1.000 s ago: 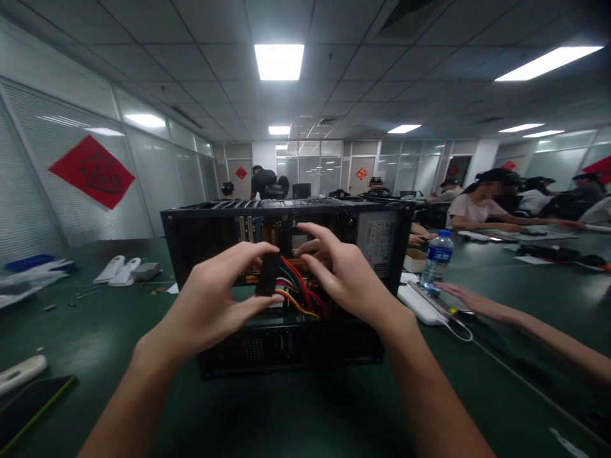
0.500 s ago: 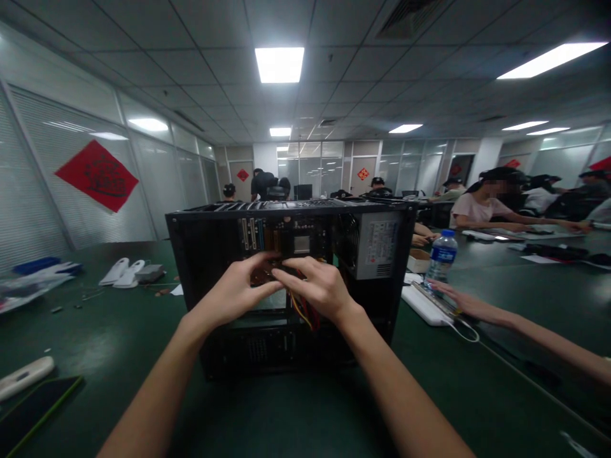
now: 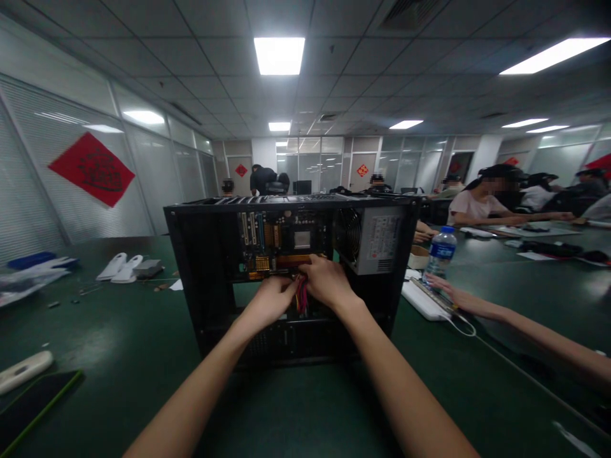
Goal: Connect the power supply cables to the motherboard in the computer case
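Note:
An open black computer case (image 3: 203, 280) stands before me with its side facing me. Inside it are a motherboard (image 3: 312, 222) and, at the upper right, a silver power supply (image 3: 382, 238). A bundle of red, yellow and dark power cables (image 3: 302, 298) hangs by the board's lower edge. My left hand (image 3: 273, 300) pinches the bundle's top from the left. From the right, my right hand (image 3: 327, 280) closes on the same spot, its index finger reaching toward the board. The fingers hide the cable end, so I cannot tell whether a plug touches a socket.
On the right, a co-worker's hand (image 3: 451, 294) rests by a white power strip (image 3: 422, 299) and a water bottle (image 3: 442, 251). White adapters (image 3: 125, 268) and small parts lie left. A phone-like dark slab (image 3: 35, 407) and a white handheld piece (image 3: 26, 371) are at near left.
Both hands have moved lower, the left also rightward, and come together on the cable bundle. More of the motherboard shows now. The view has shifted slightly.

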Tool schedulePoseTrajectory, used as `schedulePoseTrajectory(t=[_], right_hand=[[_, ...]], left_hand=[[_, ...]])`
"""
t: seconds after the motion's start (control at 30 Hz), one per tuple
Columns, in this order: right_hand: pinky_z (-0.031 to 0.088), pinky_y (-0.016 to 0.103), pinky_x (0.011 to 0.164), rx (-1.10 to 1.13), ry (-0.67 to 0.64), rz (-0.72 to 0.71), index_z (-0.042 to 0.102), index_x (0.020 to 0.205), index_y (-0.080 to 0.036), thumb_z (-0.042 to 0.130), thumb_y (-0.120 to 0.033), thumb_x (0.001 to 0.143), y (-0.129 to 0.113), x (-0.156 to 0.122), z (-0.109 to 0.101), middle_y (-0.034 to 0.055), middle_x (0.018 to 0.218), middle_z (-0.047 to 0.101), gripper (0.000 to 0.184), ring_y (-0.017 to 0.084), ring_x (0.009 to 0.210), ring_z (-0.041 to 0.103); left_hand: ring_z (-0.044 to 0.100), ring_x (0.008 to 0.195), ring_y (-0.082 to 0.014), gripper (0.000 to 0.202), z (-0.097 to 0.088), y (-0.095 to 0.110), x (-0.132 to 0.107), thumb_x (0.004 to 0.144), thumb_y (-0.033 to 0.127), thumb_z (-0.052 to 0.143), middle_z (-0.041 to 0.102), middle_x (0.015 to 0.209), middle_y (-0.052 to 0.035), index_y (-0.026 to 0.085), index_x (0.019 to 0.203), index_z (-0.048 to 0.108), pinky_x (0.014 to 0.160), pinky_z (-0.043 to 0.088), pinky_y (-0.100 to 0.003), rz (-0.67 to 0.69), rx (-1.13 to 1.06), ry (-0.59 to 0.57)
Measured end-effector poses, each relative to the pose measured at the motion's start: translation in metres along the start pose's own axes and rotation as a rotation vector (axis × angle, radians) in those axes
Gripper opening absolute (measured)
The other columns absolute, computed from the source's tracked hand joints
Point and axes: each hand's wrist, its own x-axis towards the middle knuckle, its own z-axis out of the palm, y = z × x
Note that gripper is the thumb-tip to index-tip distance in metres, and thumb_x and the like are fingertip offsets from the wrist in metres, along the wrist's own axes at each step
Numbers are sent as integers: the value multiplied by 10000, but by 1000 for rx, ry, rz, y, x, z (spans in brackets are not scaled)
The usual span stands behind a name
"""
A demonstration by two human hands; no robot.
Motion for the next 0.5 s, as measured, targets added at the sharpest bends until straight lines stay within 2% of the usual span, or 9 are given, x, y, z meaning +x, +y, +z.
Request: schedulePoseTrajectory(t=[0.1,0.2,0.33,0.5], right_hand=[[493,311,740,14,-37,35,741,1015,-164,525,-254,900,9,3,18,129,1093,660,260,250,943,677],[492,308,713,27,-66,36,744,957,-162,563,-277,867,14,5,28,112,1067,674,233,248,913,689],[490,309,699,29,-72,32,745,961,-171,565,-287,864,15,6,29,107,1083,674,235,249,916,693],[494,308,745,44,-93,45,751,980,-174,569,-350,898,16,6,27,110,1098,671,266,249,970,681]], left_hand=[[573,619,-175,458,6,-13,4,950,415,414,656,645,-45,146,675,663,568,302,-270,-51,102,-16],[576,634,-177,437,8,-16,3,942,414,425,640,633,-44,156,687,668,569,284,-266,-101,183,-41],[556,620,-170,402,6,-15,3,923,383,437,627,624,-41,161,688,676,567,271,-268,-119,209,-48],[525,583,-165,465,-2,-28,9,920,433,426,591,578,-36,153,642,671,560,273,-277,-137,166,4]])
